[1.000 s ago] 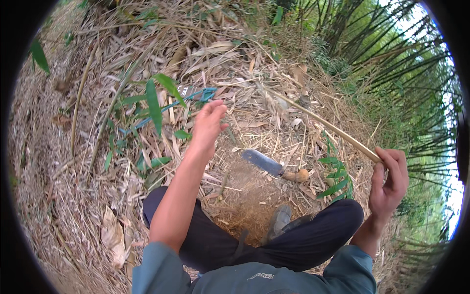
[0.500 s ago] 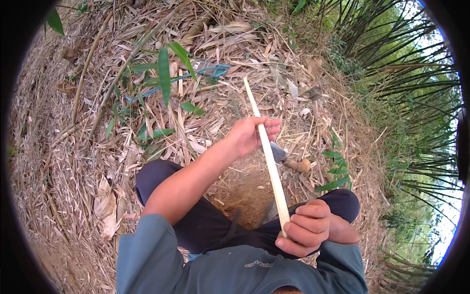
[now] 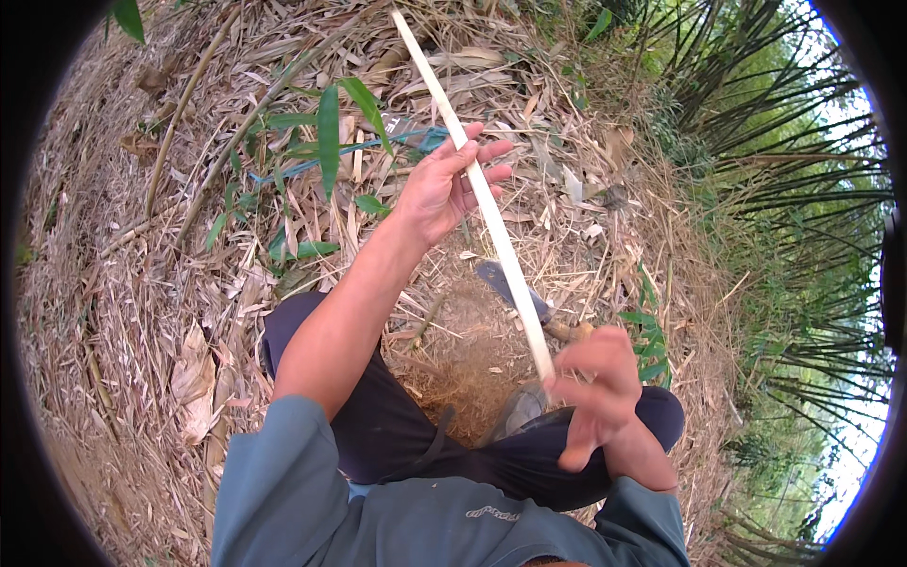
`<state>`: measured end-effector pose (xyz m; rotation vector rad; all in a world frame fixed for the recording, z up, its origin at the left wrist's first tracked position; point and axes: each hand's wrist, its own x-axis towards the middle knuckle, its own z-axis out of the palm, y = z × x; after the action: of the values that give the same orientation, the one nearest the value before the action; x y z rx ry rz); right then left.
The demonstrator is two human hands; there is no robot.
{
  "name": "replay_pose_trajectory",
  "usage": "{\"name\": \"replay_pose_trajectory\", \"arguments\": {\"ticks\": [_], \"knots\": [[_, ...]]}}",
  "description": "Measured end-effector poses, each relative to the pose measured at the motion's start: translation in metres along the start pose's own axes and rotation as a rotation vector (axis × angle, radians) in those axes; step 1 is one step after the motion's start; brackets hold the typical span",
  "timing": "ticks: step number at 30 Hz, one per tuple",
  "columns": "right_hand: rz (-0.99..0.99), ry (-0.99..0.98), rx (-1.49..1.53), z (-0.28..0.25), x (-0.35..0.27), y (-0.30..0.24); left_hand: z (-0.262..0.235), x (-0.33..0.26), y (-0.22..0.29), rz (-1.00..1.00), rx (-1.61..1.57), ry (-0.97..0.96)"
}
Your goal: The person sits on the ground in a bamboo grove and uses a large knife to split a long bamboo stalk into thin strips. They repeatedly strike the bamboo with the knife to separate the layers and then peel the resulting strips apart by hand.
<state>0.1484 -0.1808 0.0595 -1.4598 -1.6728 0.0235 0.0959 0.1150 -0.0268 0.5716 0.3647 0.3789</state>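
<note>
L hand [image 3: 436, 194] pinches stick [image 3: 491, 213], could slip if thumb's loose.
R hand [image 3: 602, 389] blurred, can't tell fingers' grip; knife [image 3: 542, 310] ~5 o'clock from L.

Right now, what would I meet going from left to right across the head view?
Broad dry leaf, long green leaf, left hand, right hand, dark stalks. The pale strip is left out: it overlaps the left hand.
</note>
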Motion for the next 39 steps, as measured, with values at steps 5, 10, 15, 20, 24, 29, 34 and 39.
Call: {"name": "replay_pose_trajectory", "arguments": {"ticks": [5, 10, 15, 20, 24, 29, 34, 39], "knots": [[0.814, 0.047, 0.033, 0.029, 0.005, 0.02, 0.004, -0.001, 0.003, 0.071, 0.11, 0.0], [1.127, -0.043, 0.496, 0.042, -0.013, 0.041, 0.005, -0.003, 0.005, 0.089, 0.088, 0.031], [1.271, 0.031, 0.805, 0.04, -0.004, 0.035, 0.008, -0.002, 0.014, 0.07, 0.077, 0.162], [1.317, -0.074, 1.065, 0.031, 0.004, 0.038, -0.012, 0.0, 0.016, 0.142, 0.146, 0.156], [1.355, -0.156, 0.91, 0.032, 0.003, 0.042, -0.012, 0.0, 0.009, 0.154, 0.328, 0.33], [1.337, -0.102, 0.847, 0.032, -0.005, 0.052, -0.006, -0.002, 0.02, 0.187, 0.386, 0.267], [1.246, -0.067, 0.647, 0.011, 0.005, 0.058, -0.011, -0.002, 0.067, 0.442, 0.151, 0.24], [1.068, -0.161, 0.437, 0.006, 0.006, 0.065, -0.068, -0.008, 0.114, 0.475, -0.211, -0.307]]}}
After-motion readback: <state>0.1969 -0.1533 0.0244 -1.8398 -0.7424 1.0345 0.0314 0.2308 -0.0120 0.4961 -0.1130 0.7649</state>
